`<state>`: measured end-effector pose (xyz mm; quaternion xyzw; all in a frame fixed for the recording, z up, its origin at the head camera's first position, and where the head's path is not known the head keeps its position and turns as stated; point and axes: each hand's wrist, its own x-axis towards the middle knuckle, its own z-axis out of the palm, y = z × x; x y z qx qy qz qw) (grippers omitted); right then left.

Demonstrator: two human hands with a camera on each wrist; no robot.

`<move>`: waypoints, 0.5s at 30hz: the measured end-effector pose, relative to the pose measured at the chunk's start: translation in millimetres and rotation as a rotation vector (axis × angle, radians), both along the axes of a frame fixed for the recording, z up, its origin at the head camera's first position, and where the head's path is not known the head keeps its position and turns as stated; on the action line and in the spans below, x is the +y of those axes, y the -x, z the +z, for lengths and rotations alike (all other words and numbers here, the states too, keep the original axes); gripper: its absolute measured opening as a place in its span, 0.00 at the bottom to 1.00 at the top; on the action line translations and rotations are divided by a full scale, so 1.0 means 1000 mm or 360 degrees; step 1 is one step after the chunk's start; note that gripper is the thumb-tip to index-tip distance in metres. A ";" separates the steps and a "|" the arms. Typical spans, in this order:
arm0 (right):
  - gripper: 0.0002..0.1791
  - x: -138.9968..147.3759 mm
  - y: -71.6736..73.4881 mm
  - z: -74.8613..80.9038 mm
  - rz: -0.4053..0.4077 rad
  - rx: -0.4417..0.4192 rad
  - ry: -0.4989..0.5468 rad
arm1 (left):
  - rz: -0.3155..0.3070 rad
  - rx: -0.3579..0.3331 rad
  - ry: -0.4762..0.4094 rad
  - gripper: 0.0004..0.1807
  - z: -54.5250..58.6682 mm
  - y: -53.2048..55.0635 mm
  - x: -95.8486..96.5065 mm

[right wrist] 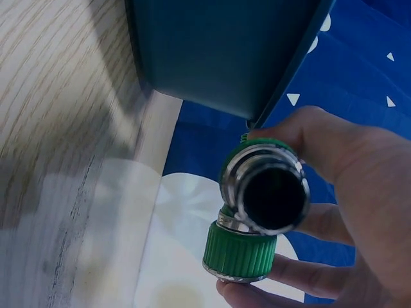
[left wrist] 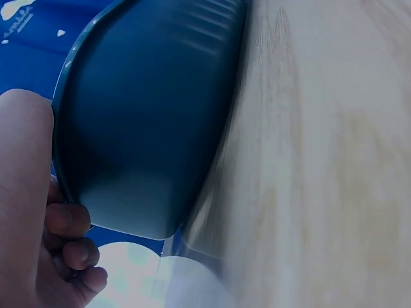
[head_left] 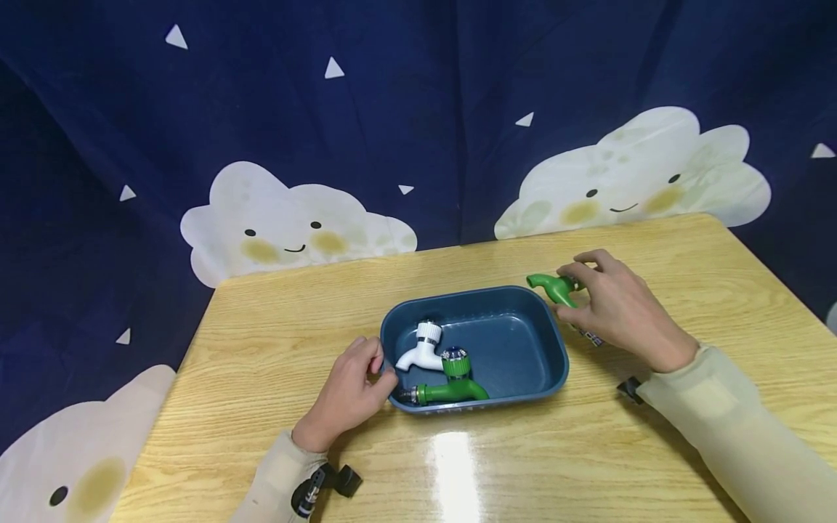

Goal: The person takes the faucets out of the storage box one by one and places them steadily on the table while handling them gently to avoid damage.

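Note:
My right hand (head_left: 617,311) holds a green water tap (head_left: 557,290) just beyond the right end of a dark blue plastic basin (head_left: 513,356). In the right wrist view, the tap's open threaded end faces the camera, and fingers lie against its ribbed green knob (right wrist: 239,251). My left hand (head_left: 351,388) pinches the basin's left rim, thumb and curled fingers at the edge, as the left wrist view also shows. Inside the basin, towards the left, lie a white tap (head_left: 421,356) and a second green tap (head_left: 451,392) along the near wall.
The basin is on a light wooden table (head_left: 281,341). A dark blue curtain (head_left: 418,109) with printed clouds hangs behind the table's far edge. Dark camera straps sit on both wrists.

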<state>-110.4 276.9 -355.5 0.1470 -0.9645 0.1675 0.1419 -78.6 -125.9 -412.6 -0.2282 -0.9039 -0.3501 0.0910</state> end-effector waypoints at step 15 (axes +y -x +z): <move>0.28 0.002 0.003 -0.002 0.0002 0.0018 -0.0001 | -0.0001 -0.0003 0.0000 0.14 0.002 -0.001 0.000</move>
